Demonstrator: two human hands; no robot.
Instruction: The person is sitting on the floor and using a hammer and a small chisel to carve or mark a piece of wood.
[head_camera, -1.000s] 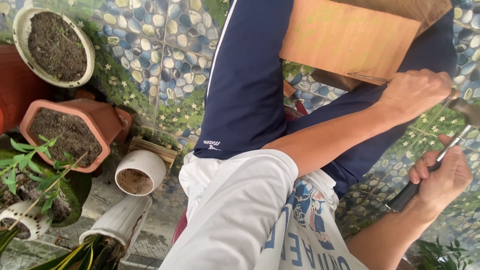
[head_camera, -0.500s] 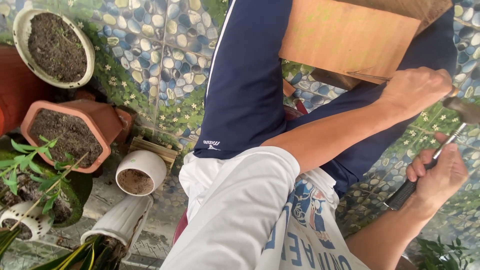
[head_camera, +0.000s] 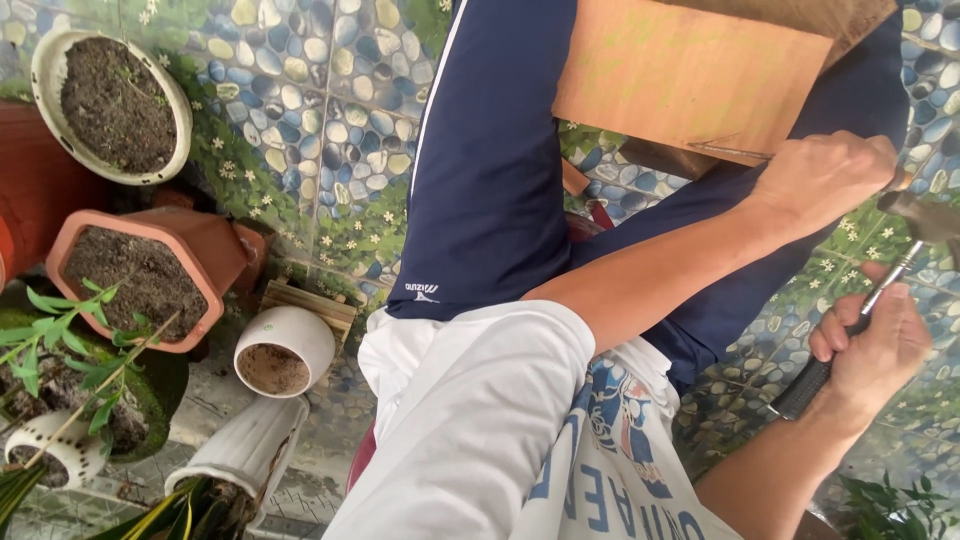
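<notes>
The right hand (head_camera: 875, 345) has drawn the hammer (head_camera: 880, 280) back slightly from the wooden board (head_camera: 690, 80): a second ago its head sat just under the left hand (head_camera: 825, 180), and now it lies a little further out toward the frame's right edge. The right hand's fingers (head_camera: 850, 320) have closed tighter around the black grip, having been looser half a second ago.

Navy trousers (head_camera: 490, 170), a white shirt (head_camera: 470, 430), an orange-brown wooden board (head_camera: 680, 80), terracotta pot (head_camera: 205, 250), and blue-green pebble-patterned floor (head_camera: 300, 110).
</notes>
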